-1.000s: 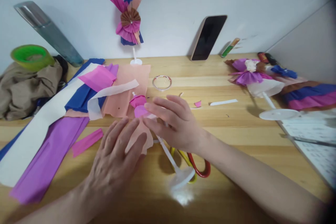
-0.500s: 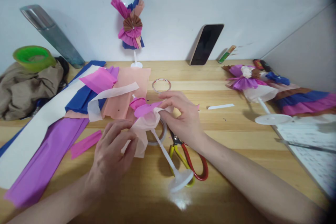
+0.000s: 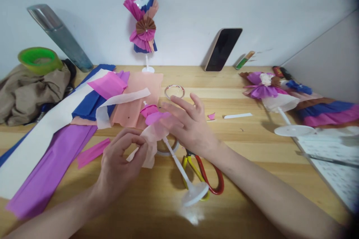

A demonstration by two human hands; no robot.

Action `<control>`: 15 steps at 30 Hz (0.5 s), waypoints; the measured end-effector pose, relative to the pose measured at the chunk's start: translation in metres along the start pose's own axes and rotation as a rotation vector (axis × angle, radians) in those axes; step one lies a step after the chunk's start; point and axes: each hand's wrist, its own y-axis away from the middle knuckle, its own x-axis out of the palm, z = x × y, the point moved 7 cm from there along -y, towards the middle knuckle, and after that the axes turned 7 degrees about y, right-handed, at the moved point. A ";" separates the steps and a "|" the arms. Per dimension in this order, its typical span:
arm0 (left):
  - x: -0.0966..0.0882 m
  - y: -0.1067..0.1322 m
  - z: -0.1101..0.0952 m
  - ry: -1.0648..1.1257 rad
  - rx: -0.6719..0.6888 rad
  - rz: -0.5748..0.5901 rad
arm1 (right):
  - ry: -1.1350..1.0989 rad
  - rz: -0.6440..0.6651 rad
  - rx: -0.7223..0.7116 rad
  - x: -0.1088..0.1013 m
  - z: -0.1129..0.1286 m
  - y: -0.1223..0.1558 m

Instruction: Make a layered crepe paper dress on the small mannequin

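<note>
A small white dress-form stand [image 3: 176, 164] leans tilted over the table, its round base toward me. Pink and magenta paper [image 3: 153, 114] wraps its upper part, with a pale, thin crepe paper strip [image 3: 148, 136] around the lower part. The thumb and fingertips of my left hand [image 3: 123, 160] are closed on the left edge of this pale strip. My right hand [image 3: 193, 127] is over the skirt's right side, fingers spread and partly smeared by motion; its fingertips overlap the paper. Beneath lie a roll of tape [image 3: 168, 152] and red-and-yellow-handled scissors [image 3: 217, 179], partly hidden.
Coloured crepe paper [image 3: 53, 168] covers the left side. A dressed form [image 3: 146, 26] stands at the wall, near a phone [image 3: 224, 49]. Another dressed form [image 3: 280, 101] lies right, beside a printed sheet [image 3: 322, 168]. A clear ring [image 3: 174, 86] lies mid-table.
My right hand has let go of the pale strip's right edge and its fingers have spread. My left hand keeps its pinch. The whole view has shifted slightly.
</note>
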 end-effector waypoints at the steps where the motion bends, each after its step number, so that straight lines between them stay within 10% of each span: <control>1: 0.000 0.000 0.002 0.033 -0.028 0.002 | 0.011 -0.015 -0.004 0.000 0.000 0.000; 6: -0.002 -0.001 -0.001 0.010 -0.047 0.041 | -0.053 -0.027 0.152 0.001 -0.012 -0.001; 15: 0.025 -0.010 -0.030 -0.645 0.393 0.073 | -0.269 -0.045 0.362 0.007 -0.018 -0.001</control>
